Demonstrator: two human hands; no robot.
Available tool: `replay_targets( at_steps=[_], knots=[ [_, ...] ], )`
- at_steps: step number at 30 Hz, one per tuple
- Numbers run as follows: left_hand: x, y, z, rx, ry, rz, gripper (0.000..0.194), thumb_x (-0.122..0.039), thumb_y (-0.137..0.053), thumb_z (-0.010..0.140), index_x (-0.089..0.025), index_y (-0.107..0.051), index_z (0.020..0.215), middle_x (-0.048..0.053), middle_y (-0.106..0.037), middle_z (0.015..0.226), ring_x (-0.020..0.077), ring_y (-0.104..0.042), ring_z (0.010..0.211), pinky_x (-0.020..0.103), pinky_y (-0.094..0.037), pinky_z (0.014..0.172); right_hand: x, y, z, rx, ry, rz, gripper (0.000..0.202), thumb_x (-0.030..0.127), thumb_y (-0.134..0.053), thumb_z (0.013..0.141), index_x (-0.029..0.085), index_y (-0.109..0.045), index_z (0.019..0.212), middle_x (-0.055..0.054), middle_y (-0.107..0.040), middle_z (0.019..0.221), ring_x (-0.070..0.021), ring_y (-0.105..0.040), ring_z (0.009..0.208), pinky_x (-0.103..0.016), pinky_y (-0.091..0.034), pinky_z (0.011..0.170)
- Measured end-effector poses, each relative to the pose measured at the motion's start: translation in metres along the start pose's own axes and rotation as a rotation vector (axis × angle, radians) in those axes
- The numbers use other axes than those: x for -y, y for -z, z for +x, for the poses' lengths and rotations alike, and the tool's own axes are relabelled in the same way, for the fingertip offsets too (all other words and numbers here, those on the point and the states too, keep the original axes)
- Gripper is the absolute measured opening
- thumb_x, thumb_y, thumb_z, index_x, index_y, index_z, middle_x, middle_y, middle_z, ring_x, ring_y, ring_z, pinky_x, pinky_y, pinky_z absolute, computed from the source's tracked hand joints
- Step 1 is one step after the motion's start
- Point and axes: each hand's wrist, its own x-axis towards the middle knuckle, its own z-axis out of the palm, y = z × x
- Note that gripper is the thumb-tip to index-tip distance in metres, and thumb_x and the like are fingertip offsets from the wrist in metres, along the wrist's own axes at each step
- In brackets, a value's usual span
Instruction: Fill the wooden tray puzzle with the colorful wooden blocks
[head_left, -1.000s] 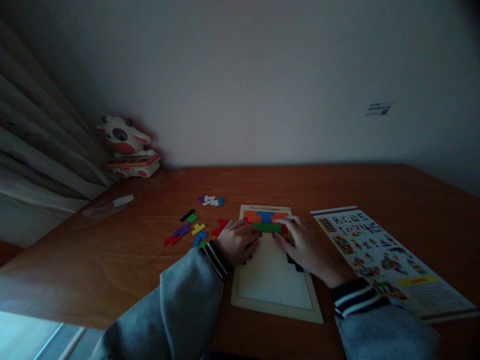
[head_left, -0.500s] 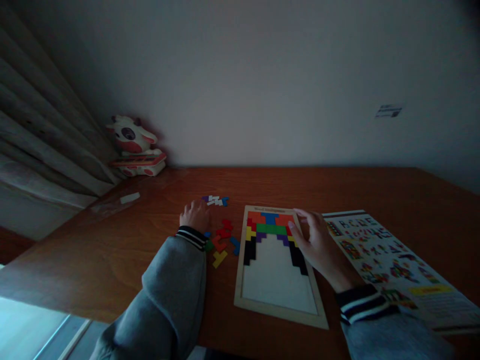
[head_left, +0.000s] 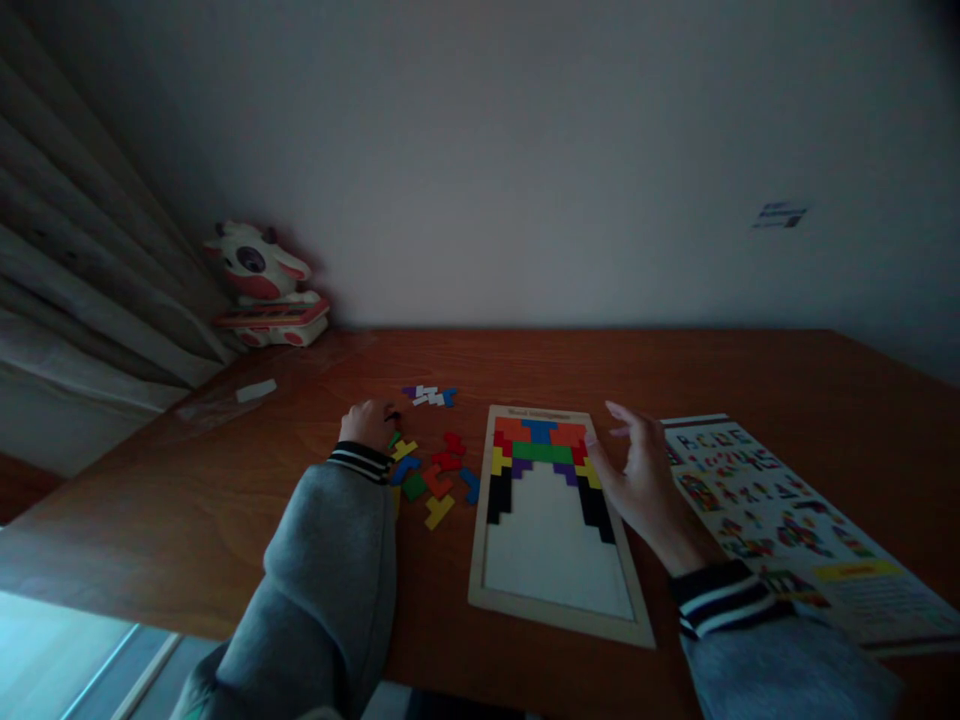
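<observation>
My left hand (head_left: 366, 424) is at the left of a loose pile of coloured tetromino puzzle pieces (head_left: 437, 481), fingers closed. A small black puzzle piece (head_left: 393, 416) shows at its fingertips. The wooden puzzle board (head_left: 562, 625) lies flat in front of me. Along its far end sit orange, blue, red, green, yellow and purple pieces, with black stepped pieces down both sides; the near part shows the pale base. My right hand (head_left: 637, 475) hovers over the board's right edge, thumb and fingers spread with nothing between them.
White, purple and blue pieces (head_left: 431, 397) lie farther back on the wooden table (head_left: 480, 360). A printed pattern sheet (head_left: 787, 500) lies on the right. At the back left stands a cow-shaped toy keyboard (head_left: 262, 285) beside a curtain (head_left: 90, 230). A wall rises behind the table.
My left hand has shifted left, uncovering more yellow, blue and green pieces, and a black piece now shows at its fingertips. My right hand has drawn slightly right, its fingers wider apart.
</observation>
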Motion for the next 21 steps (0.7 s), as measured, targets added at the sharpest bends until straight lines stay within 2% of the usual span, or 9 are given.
replay_targets(
  at_steps=[4, 10, 15, 21],
  knots=[
    [0.003, -0.001, 0.003, -0.003, -0.010, -0.063, 0.037, -0.021, -0.060, 0.076, -0.027, -0.069, 0.111, 0.004, -0.073, 0.110, 0.0267, -0.066, 0.107, 0.032, -0.052, 0.088, 0.002, 0.001, 0.000, 0.021, -0.016, 0.010, 0.044, 0.043, -0.052, 0.092, 0.021, -0.047, 0.130, -0.014, -0.051, 0.118, -0.0236, -0.058, 0.091, -0.047, -0.050, 0.086],
    [0.012, -0.006, 0.009, -0.001, -0.016, -0.174, 0.035, -0.031, -0.067, 0.075, -0.024, -0.070, 0.108, 0.003, -0.075, 0.101, 0.0240, -0.069, 0.099, 0.029, -0.052, 0.087, 0.005, 0.002, 0.001, 0.020, -0.018, 0.023, 0.042, 0.041, -0.052, 0.092, 0.021, -0.049, 0.129, -0.013, -0.052, 0.116, -0.0236, -0.057, 0.092, -0.046, -0.051, 0.085],
    [0.016, -0.006, 0.011, -0.004, 0.002, -0.262, 0.029, -0.031, -0.067, 0.076, -0.020, -0.073, 0.102, 0.004, -0.076, 0.098, 0.0217, -0.070, 0.096, 0.026, -0.053, 0.085, 0.002, 0.000, 0.001, 0.040, -0.018, 0.043, 0.042, 0.040, -0.054, 0.091, 0.022, -0.049, 0.129, -0.013, -0.053, 0.117, -0.0233, -0.058, 0.091, -0.047, -0.052, 0.085],
    [0.017, -0.002, 0.010, 0.015, 0.024, -0.338, 0.030, -0.028, -0.070, 0.074, -0.019, -0.074, 0.102, 0.002, -0.077, 0.092, 0.0203, -0.072, 0.091, 0.026, -0.055, 0.083, 0.002, 0.000, 0.000, 0.061, -0.020, 0.067, 0.042, 0.038, -0.053, 0.091, 0.022, -0.049, 0.129, -0.013, -0.054, 0.120, -0.0232, -0.060, 0.092, -0.046, -0.053, 0.086]
  ],
)
